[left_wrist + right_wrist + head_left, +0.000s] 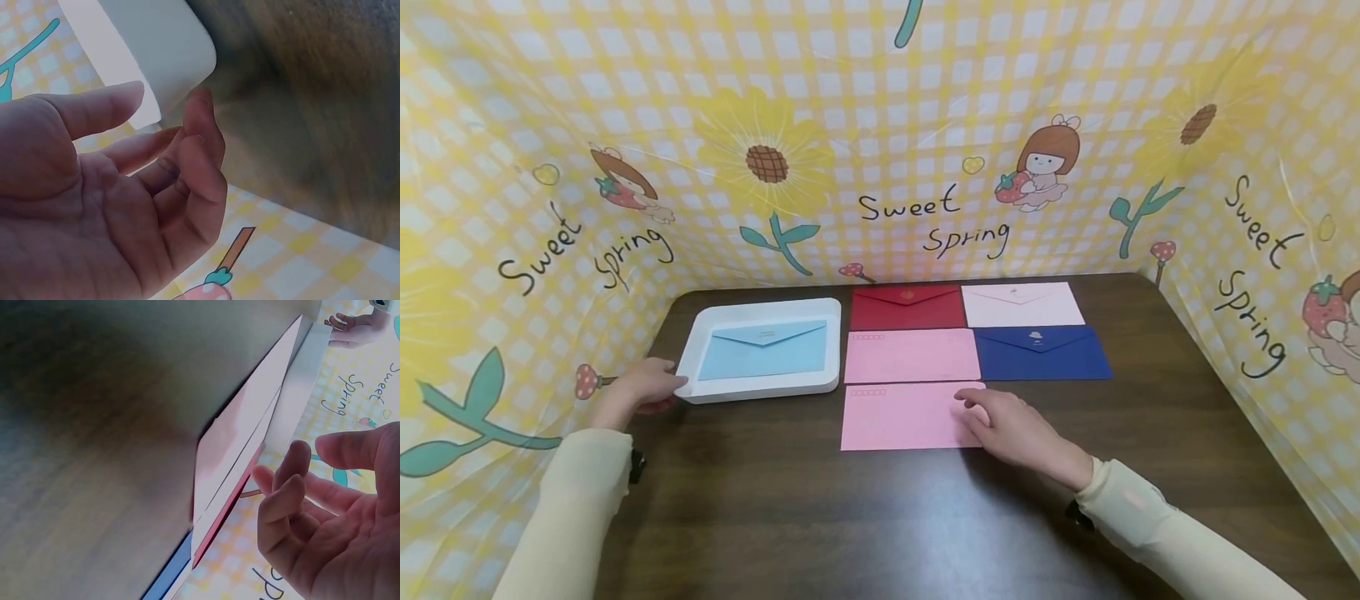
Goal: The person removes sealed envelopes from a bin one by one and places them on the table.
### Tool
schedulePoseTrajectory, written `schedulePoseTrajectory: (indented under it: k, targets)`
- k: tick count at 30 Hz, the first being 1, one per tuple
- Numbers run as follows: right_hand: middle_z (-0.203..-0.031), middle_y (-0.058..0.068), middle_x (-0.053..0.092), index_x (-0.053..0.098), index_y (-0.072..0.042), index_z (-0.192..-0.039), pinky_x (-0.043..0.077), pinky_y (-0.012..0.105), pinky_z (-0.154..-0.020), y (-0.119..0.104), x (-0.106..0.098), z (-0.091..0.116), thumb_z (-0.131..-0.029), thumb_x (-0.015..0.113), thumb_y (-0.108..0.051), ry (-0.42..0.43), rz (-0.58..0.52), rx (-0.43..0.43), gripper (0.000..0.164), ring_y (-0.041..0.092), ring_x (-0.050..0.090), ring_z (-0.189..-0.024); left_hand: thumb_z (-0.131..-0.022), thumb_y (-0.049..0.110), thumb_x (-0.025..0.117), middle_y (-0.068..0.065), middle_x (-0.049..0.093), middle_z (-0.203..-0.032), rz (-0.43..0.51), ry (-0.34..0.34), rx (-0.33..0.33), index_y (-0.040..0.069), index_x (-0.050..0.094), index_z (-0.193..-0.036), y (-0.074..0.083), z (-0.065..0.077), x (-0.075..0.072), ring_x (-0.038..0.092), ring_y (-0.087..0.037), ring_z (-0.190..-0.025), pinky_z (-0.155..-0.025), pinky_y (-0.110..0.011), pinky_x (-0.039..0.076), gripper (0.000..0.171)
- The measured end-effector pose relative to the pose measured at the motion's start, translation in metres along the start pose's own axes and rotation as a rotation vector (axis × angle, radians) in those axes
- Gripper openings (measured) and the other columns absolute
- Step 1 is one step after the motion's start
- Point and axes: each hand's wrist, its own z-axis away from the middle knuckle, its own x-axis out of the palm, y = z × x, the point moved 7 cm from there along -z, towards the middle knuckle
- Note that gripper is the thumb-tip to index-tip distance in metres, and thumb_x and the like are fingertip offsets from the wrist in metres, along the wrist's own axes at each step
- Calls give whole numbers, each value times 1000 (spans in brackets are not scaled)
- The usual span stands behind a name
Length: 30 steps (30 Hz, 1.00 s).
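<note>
My left hand [647, 385] is at the near left corner of a white tray [832, 350], its thumb on the rim and its other fingers bent below the edge. In the left wrist view, thumb and index finger of the left hand [125, 181] pinch the corner of the tray [169, 50]. A light blue envelope [767, 354] lies inside the tray, flap side up. Over the right end of the nearest pink envelope [902, 421] hovers my right hand [1015, 425], fingers loosely bent. Nothing is held by the right hand [331, 519] in the right wrist view.
Right of the tray, a second pink envelope [910, 357] lies behind the nearest one. A blue envelope [1041, 354], a red envelope [906, 312] and a pale pink envelope [1022, 308] lie around it. Checkered cloth [887, 125] walls the back and sides of the brown table [820, 517].
</note>
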Motion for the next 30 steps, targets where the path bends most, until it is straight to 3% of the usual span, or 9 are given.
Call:
schedulePoseTrajectory:
  k: [3,6,11,18,23,30]
  targets:
    - [-120,13,74,71,-2,-131,57,49,-92,-2,-1,-4,-101,66,-13,-3,-15,12,32,29,70,-108,-108,16,50,-37,60,-109,-9,22,-5,-31,23,-146,3,4,-5,67,-34,-85,-73,-43,60,66]
    - [-125,15,73,71,-1,-131,58,44,-83,-4,-2,-9,-101,66,-12,-10,-72,19,32,25,69,-89,-108,18,50,-48,49,-129,-33,34,7,-31,24,-146,8,7,-8,67,-43,-97,-82,-51,59,67]
    - [-125,17,73,72,1,-129,45,30,-57,-11,-6,-22,-101,65,-9,-8,-202,25,30,12,47,-54,-108,22,51,-50,43,-138,-119,80,55,-30,31,-144,17,9,-14,64,-49,-104,-90,-60,54,66]
    - [-118,16,74,71,-2,-129,51,31,-61,-18,-6,-42,-102,64,-10,-8,-268,51,29,16,60,-68,-108,22,51,-49,39,-143,-114,169,44,-26,34,-145,19,4,-24,48,-61,-125,-102,-69,44,64]
    - [-119,16,72,66,0,-136,54,32,-56,-23,2,-54,-103,63,-11,-52,-336,101,34,19,63,-59,-108,26,48,-47,39,-146,-91,200,68,-23,37,-147,30,1,-26,43,-62,-130,-106,-70,39,63]
    - [-122,13,70,63,-4,-141,55,32,-58,-39,14,-85,-104,62,-14,-85,-329,112,38,20,64,-59,-108,25,49,-45,46,-141,-56,219,127,-23,39,-146,52,2,-31,62,-52,-112,-93,-62,51,61]
